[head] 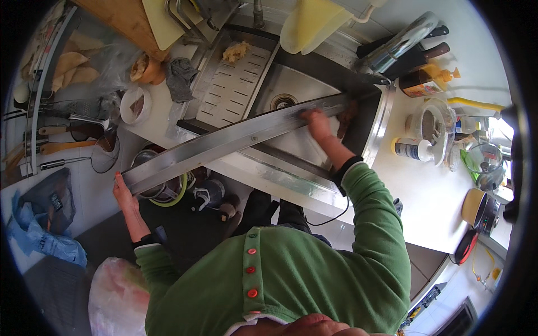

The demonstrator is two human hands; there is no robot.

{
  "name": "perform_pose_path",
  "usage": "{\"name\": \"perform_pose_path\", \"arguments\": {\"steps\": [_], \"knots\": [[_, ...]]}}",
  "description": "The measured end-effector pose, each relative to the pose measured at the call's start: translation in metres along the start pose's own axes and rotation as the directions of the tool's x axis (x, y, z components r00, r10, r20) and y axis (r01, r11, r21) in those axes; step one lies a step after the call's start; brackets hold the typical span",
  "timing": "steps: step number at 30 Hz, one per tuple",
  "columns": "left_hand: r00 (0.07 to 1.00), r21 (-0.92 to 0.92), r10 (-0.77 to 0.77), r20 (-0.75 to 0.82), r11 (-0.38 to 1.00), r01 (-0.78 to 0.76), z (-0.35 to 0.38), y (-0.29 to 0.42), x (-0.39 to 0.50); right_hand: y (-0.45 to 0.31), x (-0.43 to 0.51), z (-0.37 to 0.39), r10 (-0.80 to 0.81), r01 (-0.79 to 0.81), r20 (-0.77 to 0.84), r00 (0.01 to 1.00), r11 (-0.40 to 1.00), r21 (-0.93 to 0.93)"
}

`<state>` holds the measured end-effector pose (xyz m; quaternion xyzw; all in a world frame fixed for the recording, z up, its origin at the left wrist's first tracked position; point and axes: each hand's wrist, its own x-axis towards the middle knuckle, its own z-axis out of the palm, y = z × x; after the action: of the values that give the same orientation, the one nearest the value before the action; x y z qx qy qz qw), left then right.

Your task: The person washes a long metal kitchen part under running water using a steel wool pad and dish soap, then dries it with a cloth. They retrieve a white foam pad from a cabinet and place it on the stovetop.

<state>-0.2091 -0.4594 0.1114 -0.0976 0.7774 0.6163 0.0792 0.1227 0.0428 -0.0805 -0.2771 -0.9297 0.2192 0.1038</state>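
A long stainless-steel channel or panel [235, 140] lies slantwise across the sink [294, 84], its far end over the right basin and its near end jutting past the counter's front edge. My left hand [125, 195] grips that near end, thumb up along its edge. Near the far end, my right hand [318, 125] is pressed on the panel's face with curled fingers, slightly blurred; whether something is under them is hidden. Below the panel shows the basin drain [283, 102]. A slotted metal tray [235, 84] fills the left side of the sink, with a tan mesh scrubber [236, 52] on it.
Yellow cloth [313, 25] hangs above the sink beside a chrome cylinder [397, 44] and knives [437, 50]. Bottles [412, 149] stand on the right counter. A grey rag [180, 79] and white bowl [135, 106] are at left. Pots [168, 185] sit below the panel.
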Motion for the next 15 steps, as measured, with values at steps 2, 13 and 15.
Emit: {"name": "perform_pose_path", "arguments": {"steps": [2, 13, 15], "knots": [[1.000, 0.008, -0.023, 0.004, 1.000, 0.023, 0.000, -0.002, 0.002, 0.033, 0.006, -0.013, 0.233, -0.228, 0.025, 0.972, 0.964, -0.135], [0.999, 0.030, -0.039, 0.014, 0.999, 0.039, 0.006, 0.006, -0.007, -0.123, -0.007, 0.034, -0.225, 0.220, 0.061, 0.972, 0.972, 0.077], [0.999, 0.042, -0.051, 0.014, 0.998, 0.050, 0.005, 0.005, -0.004, -0.108, -0.005, 0.030, -0.304, 0.306, -0.038, 0.952, 0.935, 0.180]]}}
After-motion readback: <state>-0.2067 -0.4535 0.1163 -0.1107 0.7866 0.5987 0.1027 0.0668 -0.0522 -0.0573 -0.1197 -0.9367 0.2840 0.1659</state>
